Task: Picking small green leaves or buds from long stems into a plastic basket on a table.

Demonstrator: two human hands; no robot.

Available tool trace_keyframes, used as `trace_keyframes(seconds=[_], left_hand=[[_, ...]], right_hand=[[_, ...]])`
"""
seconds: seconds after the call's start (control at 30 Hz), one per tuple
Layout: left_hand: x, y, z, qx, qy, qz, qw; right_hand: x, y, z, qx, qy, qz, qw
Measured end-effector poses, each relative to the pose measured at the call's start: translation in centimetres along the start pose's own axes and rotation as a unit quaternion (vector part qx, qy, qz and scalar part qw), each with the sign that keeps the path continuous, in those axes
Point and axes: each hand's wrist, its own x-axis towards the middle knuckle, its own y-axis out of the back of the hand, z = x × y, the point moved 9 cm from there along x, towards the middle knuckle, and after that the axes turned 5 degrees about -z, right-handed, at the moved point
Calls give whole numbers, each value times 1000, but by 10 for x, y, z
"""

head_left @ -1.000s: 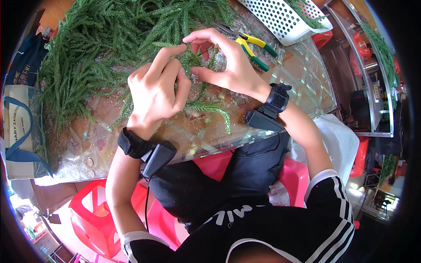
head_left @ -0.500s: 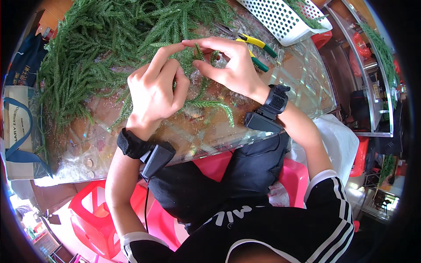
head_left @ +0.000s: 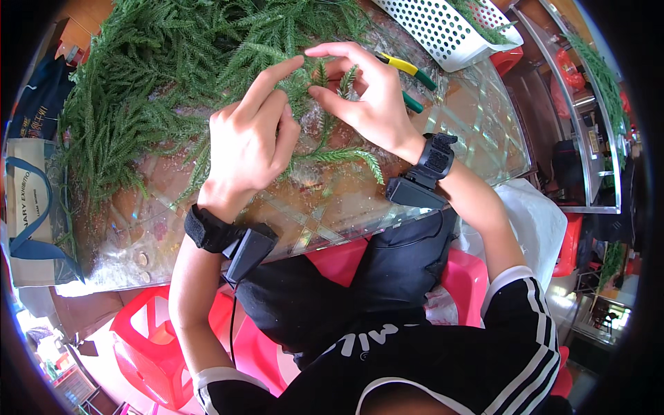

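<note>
An artificial pine sprig (head_left: 340,155) with several green needled tips stands between my hands over the table. My left hand (head_left: 252,138) is closed at the sprig's left side, its index finger stretched out and the others curled. The exact grip is hidden behind its knuckles. My right hand (head_left: 377,104) has thumb and index finger apart, with sprig tips in front of its palm and the thumb close to the needles. Beyond my right hand lie pliers (head_left: 404,67) with yellow and green handles, their jaws now hidden by the fingers.
A big heap of green pine sprigs (head_left: 166,69) covers the table's far left. A white perforated basket (head_left: 443,34) stands at the far right. The table (head_left: 277,214) carries scattered bits. Cloth bags (head_left: 34,207) hang at the left; a red stool (head_left: 149,346) stands below.
My right index finger has lifted away from the left fingertip, opening a gap between the hands. The sprig's lower tip has shifted right and up.
</note>
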Motion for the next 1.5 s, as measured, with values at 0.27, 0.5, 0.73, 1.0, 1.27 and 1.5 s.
trace_keyframes(seconds=[0.27, 0.5, 0.73, 1.0, 1.27, 1.5], left_hand=[[0, -3, 6, 26, -25, -24, 999], [-3, -12, 1, 37, 7, -48, 998], [-2, -15, -1, 73, 31, -58, 995], [-2, -7, 1, 100, 0, 11, 995], [-3, -6, -2, 94, 18, 18, 995], [-6, -6, -7, 87, 27, 31, 995]], right_hand=[[-1, -4, 10, 11, 24, -20, 999], [-1, -3, 8, -29, -5, -41, 999], [1, -2, 0, -32, 19, -39, 999], [6, 3, -12, -17, 71, -46, 996], [5, 4, -17, -72, 128, -40, 988], [4, 4, -21, -74, 145, -43, 986]])
